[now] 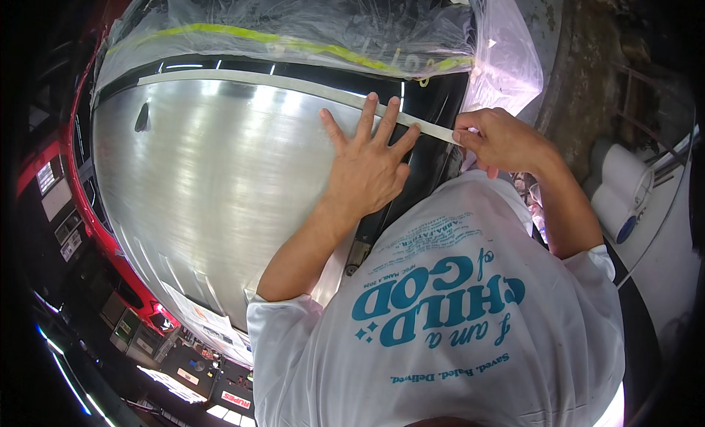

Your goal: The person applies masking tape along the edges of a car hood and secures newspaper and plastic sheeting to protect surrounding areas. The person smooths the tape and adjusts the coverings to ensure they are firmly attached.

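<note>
A pale strip of masking tape [294, 84] runs along the far, curved edge of a silver car panel [213, 170], beside a glossy black band. My left hand [367, 163] lies spread over the panel's right edge, with fingertips touching the tape. At the strip's right end, my right hand [503, 139] pinches the tape between thumb and curled fingers. Between my two hands the strip spans the black trim straight. Some of the right fingers are hidden behind the hand.
Clear plastic sheeting [352, 19] with a yellow-green tape line [242, 33] covers the area beyond the black band. A small dark fitting [142, 117] stands on the panel's far left. Red bodywork [121, 269] lies to the left. White cylindrical containers [617, 181] are on the right.
</note>
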{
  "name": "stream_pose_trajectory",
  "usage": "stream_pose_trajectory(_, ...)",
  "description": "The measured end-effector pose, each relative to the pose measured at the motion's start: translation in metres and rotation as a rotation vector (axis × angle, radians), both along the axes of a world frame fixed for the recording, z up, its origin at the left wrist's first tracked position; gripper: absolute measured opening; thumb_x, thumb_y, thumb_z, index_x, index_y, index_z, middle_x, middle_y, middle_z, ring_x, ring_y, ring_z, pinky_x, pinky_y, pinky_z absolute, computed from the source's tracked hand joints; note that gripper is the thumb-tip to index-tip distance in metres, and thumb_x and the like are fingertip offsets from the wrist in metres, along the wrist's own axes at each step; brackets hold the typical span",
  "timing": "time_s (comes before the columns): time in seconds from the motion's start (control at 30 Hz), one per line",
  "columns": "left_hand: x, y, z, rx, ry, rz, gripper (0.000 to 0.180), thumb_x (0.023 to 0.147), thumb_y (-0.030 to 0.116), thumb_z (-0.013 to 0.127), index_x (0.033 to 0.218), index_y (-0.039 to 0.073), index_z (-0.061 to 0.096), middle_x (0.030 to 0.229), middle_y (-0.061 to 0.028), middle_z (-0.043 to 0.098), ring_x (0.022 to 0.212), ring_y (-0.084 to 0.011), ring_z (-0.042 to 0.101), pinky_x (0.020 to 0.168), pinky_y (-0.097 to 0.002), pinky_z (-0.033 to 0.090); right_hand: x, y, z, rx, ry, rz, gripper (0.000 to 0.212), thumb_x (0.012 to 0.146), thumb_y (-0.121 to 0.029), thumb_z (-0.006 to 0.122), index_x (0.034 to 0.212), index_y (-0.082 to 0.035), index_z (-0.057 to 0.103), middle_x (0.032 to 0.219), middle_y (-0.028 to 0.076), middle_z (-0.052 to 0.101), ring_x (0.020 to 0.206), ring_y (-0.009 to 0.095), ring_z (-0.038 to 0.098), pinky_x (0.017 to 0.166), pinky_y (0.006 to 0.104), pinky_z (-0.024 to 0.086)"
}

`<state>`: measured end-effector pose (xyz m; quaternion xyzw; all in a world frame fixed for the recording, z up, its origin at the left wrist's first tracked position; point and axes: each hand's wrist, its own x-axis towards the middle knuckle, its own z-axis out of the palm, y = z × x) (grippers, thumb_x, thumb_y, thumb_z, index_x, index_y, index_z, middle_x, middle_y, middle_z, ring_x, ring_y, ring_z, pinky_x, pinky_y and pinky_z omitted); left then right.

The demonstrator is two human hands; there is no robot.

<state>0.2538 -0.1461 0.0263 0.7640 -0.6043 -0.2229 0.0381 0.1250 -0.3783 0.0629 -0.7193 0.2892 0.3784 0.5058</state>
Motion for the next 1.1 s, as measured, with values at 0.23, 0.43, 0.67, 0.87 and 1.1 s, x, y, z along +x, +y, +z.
stream_pose_trajectory(0.23, 0.003, -0.009, -0.004, -0.005, 0.05, -0.032, 0.056, 0.092, 0.023, 0.063, 0.148, 0.026, 0.062, 0.171, -0.0124, 0.034, 0.161, -0.0441, 0.02, 0.107, -0.0929, 0.003, 0.007, 0.0, 0.006, -0.018, 0.018, 0.017, 0.027, 0.106, -0.02, 0.056, 0.098, 0.002, 0.069, 0.071, 0.013, 0.069, 0.052, 0.02, 0.069, 0.051, 0.033, 0.057)
stream_pose_trajectory(0.43, 0.005, -0.01, -0.005, 0.02, 0.062, -0.064, 0.06, 0.093, 0.022, 0.062, 0.152, 0.025, 0.059, 0.173, -0.0128, 0.031, 0.162, -0.0452, 0.015, 0.109, -0.0923, 0.003, 0.007, 0.0, 0.003, -0.025, 0.068, 0.026, 0.028, 0.107, -0.021, 0.055, 0.098, 0.001, 0.069, 0.065, 0.012, 0.067, 0.048, 0.02, 0.066, 0.05, 0.0343, 0.054)
stream_pose_trajectory(0.67, 0.0, -0.01, -0.005, 0.007, 0.089, -0.061, 0.062, 0.093, 0.022, 0.062, 0.154, 0.018, 0.057, 0.173, -0.0099, 0.034, 0.163, -0.0409, 0.015, 0.109, -0.0923, 0.003, 0.002, -0.005, -0.009, 0.011, 0.087, 0.03, 0.029, 0.108, -0.023, 0.054, 0.1, 0.001, 0.069, 0.065, 0.012, 0.067, 0.049, 0.02, 0.066, 0.052, 0.0351, 0.054)
stream_pose_trajectory(0.87, -0.01, -0.014, -0.004, -0.005, 0.039, -0.129, 0.066, 0.092, 0.026, 0.063, 0.155, 0.009, 0.054, 0.167, -0.0068, 0.044, 0.162, -0.035, 0.023, 0.109, -0.0928, 0.005, -0.005, -0.002, -0.026, 0.045, 0.136, -0.019, 0.031, 0.109, -0.027, 0.055, 0.105, 0.0, 0.07, 0.067, 0.012, 0.067, 0.053, 0.02, 0.068, 0.054, 0.0348, 0.054)
stream_pose_trajectory(1.1, -0.026, -0.017, -0.001, 0.031, -0.003, -0.042, 0.068, 0.093, 0.029, 0.062, 0.156, 0.006, 0.052, 0.168, -0.0055, 0.043, 0.16, -0.0362, 0.027, 0.108, -0.0934, 0.005, -0.022, 0.0, -0.048, 0.091, 0.125, -0.12, 0.032, 0.109, -0.03, 0.058, 0.115, -0.002, 0.072, 0.067, 0.01, 0.066, 0.056, 0.018, 0.069, 0.054, 0.0314, 0.054)
